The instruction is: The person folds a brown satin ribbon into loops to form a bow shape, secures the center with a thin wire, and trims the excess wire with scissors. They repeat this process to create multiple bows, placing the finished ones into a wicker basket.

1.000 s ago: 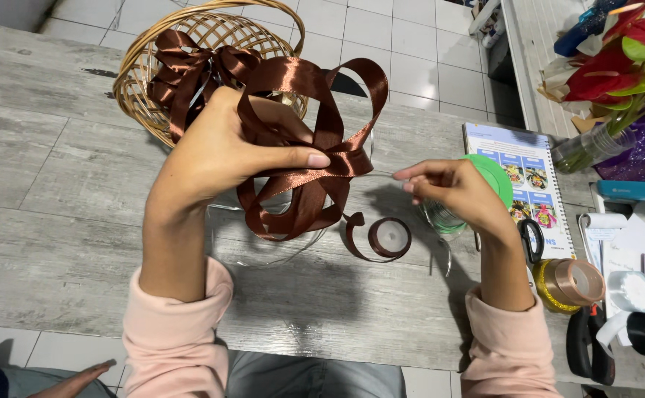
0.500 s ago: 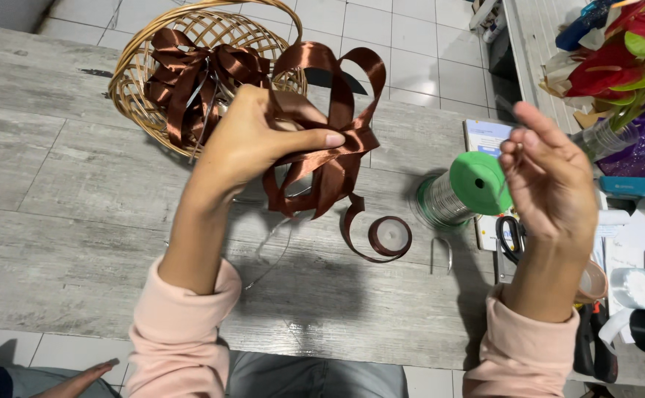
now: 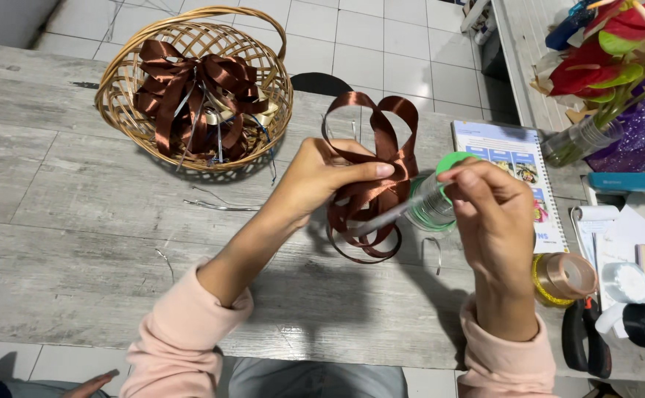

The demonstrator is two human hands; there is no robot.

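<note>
Grey worktop (image 3: 64, 221) | left hand (image 3: 322, 177) pinches brown bow (image 3: 374, 169) shut | right hand (image 3: 495, 214) just beside it, closed on silver strand (image 3: 385, 219) | green spool (image 3: 433, 206) behind right fingers | basket (image 3: 123, 88) beyond left hand

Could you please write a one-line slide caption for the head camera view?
Left hand pinches a looped brown ribbon bow while right hand draws silver strip beside a wicker basket.

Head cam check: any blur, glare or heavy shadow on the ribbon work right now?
Head view: even light, soft shadows under both arms on the grey table; satin sheen on the brown ribbon bow in the left hand; the silver strand pulled by the right hand is slightly motion-blurred.
</note>
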